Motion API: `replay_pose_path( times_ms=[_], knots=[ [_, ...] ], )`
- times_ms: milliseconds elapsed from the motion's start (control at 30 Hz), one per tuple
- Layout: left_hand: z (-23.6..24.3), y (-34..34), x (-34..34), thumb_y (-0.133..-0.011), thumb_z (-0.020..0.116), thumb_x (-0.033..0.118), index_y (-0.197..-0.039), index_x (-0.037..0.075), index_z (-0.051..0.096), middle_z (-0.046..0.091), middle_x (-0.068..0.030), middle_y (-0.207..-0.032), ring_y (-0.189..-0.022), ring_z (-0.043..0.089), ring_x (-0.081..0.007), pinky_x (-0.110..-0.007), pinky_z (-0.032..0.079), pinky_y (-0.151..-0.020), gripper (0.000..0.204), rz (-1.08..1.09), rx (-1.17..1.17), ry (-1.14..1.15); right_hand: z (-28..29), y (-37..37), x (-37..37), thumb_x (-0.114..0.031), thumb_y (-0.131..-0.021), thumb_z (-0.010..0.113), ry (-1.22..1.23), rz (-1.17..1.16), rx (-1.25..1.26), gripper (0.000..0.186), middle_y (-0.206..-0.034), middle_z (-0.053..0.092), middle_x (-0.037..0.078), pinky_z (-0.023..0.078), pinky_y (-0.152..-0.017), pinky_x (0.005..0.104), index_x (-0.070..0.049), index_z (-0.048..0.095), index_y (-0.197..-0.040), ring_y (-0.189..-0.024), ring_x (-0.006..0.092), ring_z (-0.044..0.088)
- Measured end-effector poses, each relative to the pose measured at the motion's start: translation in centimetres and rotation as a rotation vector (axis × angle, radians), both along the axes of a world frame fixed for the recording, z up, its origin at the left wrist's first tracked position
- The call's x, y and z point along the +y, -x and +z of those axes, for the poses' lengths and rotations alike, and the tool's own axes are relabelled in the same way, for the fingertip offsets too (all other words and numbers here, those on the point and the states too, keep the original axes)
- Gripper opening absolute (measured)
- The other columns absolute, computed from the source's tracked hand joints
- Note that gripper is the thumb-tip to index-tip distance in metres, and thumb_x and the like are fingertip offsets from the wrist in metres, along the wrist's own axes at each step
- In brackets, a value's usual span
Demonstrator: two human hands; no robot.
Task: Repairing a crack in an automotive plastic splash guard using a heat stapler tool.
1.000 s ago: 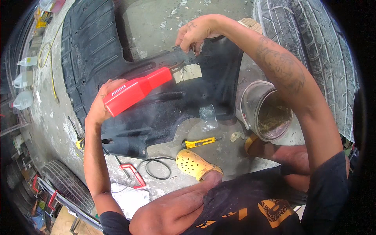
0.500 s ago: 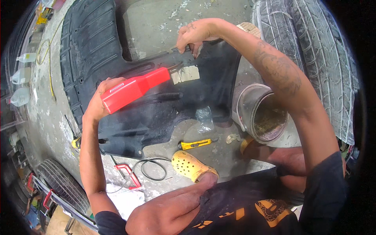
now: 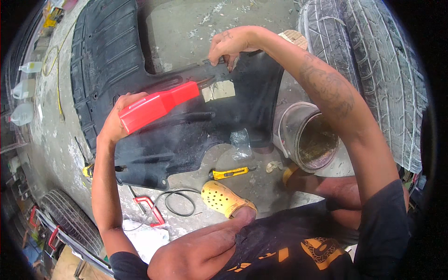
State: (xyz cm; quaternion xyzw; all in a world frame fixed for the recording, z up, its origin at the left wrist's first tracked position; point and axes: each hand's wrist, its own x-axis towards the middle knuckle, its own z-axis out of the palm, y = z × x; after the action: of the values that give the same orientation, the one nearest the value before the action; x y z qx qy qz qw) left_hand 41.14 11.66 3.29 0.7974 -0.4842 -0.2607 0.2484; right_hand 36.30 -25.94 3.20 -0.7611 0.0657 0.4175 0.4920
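Your left hand (image 3: 116, 122) is clenched around the grip of a red plastic heat tool (image 3: 158, 105), whose dark nozzle points right at a pale tape patch (image 3: 218, 90) on the large black plastic car underbody panel (image 3: 154, 93). The panel lies flat on the concrete floor (image 3: 196, 23), stretching from far left to the middle. Your right hand (image 3: 232, 45) pinches the panel's far edge just beyond the patch. Right of the panel stands a dirty metal bucket (image 3: 305, 140), with worn tyres (image 3: 368, 65) beyond it. Near you lie a yellow utility knife (image 3: 229, 173) and your yellow perforated clog (image 3: 225, 199).
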Motion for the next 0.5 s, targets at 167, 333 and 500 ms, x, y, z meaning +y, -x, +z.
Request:
replay_pose_path(
  times_ms=[167,333,500],
  knots=[
    [0.7,0.2,-0.9,-0.079,0.069,0.024,-0.118,0.005,0.062,0.062,-0.0125,-0.125,-0.119,0.056,-0.0325,-0.05,0.033,-0.109,0.044,-0.013,-0.011,0.019,1.0,0.5,0.0,-0.026,-0.076,0.073,-0.007,-0.053,0.015,0.052,-0.092,0.064,0.016,0.057,-0.073,0.0329,0.007,0.056,-0.112,-0.077,0.0223,0.067],
    [1.4,0.5,-1.2,-0.079,0.067,0.024,-0.115,0.005,0.062,0.063,-0.0117,-0.119,-0.115,0.058,-0.0327,-0.051,0.033,-0.108,0.041,-0.01,-0.032,0.025,0.6,0.5,0.1,-0.023,-0.075,0.069,-0.043,-0.052,0.006,0.049,-0.091,0.064,0.019,0.06,-0.071,0.0342,0.011,0.057,-0.108,-0.077,0.0265,0.068],
    [2.2,0.8,-2.0,-0.079,0.067,0.024,-0.11,0.004,0.061,0.062,-0.0112,-0.111,-0.11,0.058,-0.0335,-0.051,0.033,-0.108,0.037,0.003,0.045,-0.036,0.4,0.3,-0.2,-0.027,-0.075,0.075,-0.053,-0.045,0.022,0.052,-0.091,0.062,0.016,0.057,-0.072,0.0333,0.007,0.056,-0.11,-0.075,0.0235,0.068]
  ],
)
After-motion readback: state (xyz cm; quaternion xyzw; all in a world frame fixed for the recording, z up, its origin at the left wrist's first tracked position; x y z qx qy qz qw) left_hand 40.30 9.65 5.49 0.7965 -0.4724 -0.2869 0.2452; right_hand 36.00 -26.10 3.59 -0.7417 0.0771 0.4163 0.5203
